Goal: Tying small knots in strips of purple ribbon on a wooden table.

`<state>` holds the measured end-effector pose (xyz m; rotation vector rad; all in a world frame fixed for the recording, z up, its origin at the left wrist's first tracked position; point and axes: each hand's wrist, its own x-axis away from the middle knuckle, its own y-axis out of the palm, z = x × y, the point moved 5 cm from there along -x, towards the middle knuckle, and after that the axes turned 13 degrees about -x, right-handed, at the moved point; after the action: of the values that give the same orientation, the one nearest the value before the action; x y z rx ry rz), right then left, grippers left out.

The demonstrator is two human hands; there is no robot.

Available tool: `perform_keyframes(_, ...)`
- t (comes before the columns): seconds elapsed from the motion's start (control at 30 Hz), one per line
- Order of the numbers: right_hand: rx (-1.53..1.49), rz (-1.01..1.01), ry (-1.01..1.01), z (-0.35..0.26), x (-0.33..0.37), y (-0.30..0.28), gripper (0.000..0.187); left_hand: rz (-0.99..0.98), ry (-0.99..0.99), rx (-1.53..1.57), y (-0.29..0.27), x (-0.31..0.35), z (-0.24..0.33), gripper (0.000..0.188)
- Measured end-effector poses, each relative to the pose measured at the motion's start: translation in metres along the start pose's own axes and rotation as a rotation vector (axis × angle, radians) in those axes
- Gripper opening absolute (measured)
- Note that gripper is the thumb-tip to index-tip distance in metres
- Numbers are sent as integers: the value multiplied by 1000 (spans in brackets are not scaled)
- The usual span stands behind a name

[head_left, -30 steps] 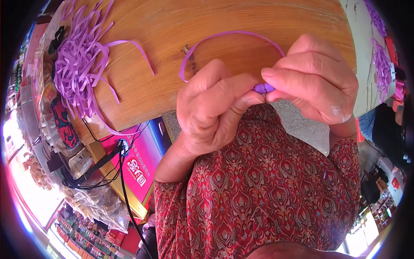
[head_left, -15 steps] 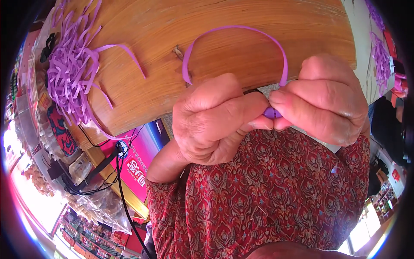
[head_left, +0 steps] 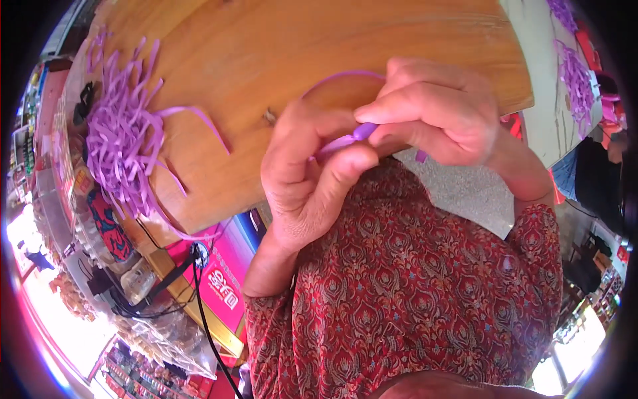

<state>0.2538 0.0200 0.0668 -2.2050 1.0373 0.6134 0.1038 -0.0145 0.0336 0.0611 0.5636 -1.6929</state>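
A small rounded purple plastic buckle is pinched between the thumb and forefinger of my right hand. A flat purple ribbon runs from the buckle into my left hand, whose thumb and fingers curl around it. That same colour of ribbon arches above the wooden table behind both hands, and a short purple end hangs below my right hand. Part of the ribbon is hidden by my fingers, and the left fingertips are slightly blurred.
A tangled heap of purple ribbons lies on the left of the wooden table. More purple ribbons rest on a pale surface at far right. Below the table's left edge are a pink box, black cables and plastic bags.
Both hands have moved up and left. They were close together, gripping the buckle from both sides; now the right pinches it while the left has loosened and shifted onto the ribbon.
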Motion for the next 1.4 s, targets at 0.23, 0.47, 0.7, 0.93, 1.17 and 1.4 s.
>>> perform_keyframes(0.23, -83, 224, 288, -3, 35, -49, 17, 369, -92, -265, -24, -5, -10, 37)
perform_keyframes(0.47, -245, 627, 459, -31, 102, -120, 18, 356, -173, -353, -36, 7, -33, 28)
perform_keyframes(0.7, 312, 1143, 485, -86, 187, -259, 18, 257, 13, -695, -12, -3, -23, 20)
perform_keyframes(0.93, 712, 1392, 402, -119, 240, -384, 25, 160, 146, -962, 2, -9, -13, 19)
perform_keyframes(1.17, 1221, 1209, 429, -99, 270, -377, 27, 199, 112, -905, 6, -9, -5, 12)
perform_keyframes(1.4, 773, 688, 386, -11, 177, -222, 15, 273, 170, -859, -2, -8, -2, 4)
